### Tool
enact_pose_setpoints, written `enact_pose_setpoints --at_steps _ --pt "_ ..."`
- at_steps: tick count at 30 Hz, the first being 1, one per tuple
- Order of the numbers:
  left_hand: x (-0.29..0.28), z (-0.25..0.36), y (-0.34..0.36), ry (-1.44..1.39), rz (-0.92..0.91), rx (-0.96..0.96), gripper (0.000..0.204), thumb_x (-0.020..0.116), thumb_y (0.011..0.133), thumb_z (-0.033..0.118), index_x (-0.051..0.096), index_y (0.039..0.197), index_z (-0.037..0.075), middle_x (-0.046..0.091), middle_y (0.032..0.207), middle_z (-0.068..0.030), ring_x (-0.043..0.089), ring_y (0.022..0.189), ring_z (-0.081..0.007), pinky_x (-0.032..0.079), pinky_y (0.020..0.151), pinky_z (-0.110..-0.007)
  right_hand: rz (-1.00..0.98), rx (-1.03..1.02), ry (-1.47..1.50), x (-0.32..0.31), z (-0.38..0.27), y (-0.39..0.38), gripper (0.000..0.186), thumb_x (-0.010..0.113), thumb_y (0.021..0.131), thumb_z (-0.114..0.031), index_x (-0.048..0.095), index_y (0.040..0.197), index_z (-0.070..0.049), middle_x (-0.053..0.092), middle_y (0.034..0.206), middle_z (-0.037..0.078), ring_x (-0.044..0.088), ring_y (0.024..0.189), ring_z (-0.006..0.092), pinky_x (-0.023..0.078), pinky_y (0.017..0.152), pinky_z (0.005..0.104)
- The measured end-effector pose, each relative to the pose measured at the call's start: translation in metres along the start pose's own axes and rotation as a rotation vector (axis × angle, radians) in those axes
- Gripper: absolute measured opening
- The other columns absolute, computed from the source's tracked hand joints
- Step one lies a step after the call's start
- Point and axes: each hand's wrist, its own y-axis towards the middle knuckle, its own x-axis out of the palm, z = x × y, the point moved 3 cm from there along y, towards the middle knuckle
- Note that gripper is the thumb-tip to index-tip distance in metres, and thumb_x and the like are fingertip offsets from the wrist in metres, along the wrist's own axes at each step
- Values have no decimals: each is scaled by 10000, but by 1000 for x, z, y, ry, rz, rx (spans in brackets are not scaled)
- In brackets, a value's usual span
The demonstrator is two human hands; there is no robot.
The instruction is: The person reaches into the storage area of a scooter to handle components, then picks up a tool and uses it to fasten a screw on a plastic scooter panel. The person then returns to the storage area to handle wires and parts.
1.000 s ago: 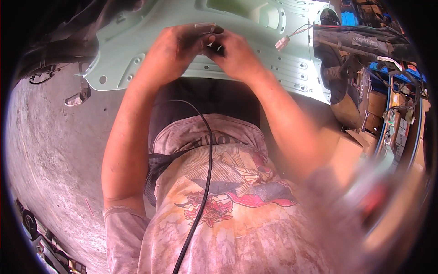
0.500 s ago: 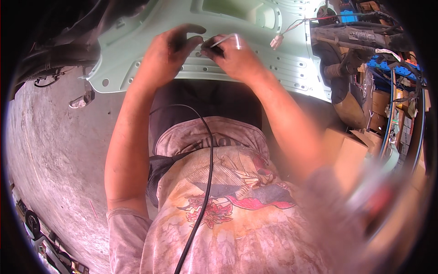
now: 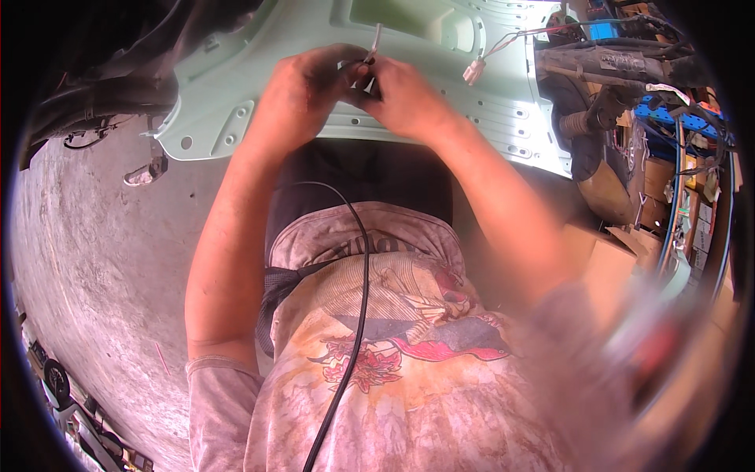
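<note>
My left hand (image 3: 305,93) and my right hand (image 3: 407,101) meet fingertip to fingertip over a pale green panel (image 3: 216,98). From between their pinched fingers a thin pale rod (image 3: 377,41) sticks up, tilted slightly to the right. Its lower end is hidden by the fingers, so I cannot tell what it joins. Dark smudges cover the fingers of both hands. Slots and round holes run along the panel's near edge, just under my hands.
A white plug connector (image 3: 473,72) on thin wires hangs over the panel's right side. Dark frame tubes and a shock absorber (image 3: 578,124) stand further right, with cardboard boxes (image 3: 602,271) below. A black cable (image 3: 363,291) runs down across my shirt.
My left hand has moved right and its fingers have closed in against my right hand. The thin rod has swung from a slant to nearly upright between the fingertips.
</note>
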Motion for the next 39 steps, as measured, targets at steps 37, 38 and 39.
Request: enact_pose_setpoints --at_steps 37,38,39 --pt "13 27 -4 352 -43 -23 299 514 947 265 631 1092 30 654 842 -195 611 800 -385 473 739 -417 -274 -575 -489 -114 -59 13 292 648 843 -315 628 1026 -88 632 927 103 607 899 304 490 782 421" --pt "16 28 -4 351 -52 15 299 513 949 264 630 1092 28 655 861 -202 610 819 -393 473 745 -420 -285 -612 -500 -115 -62 13 291 641 847 -330 634 1007 -86 634 893 109 609 880 308 489 775 422" --pt "19 29 -5 350 -62 53 300 513 950 263 629 1092 26 657 881 -210 609 839 -401 473 752 -423 -312 -551 -546 -114 -63 13 294 622 861 -349 632 968 -76 629 849 118 608 849 317 488 754 420"
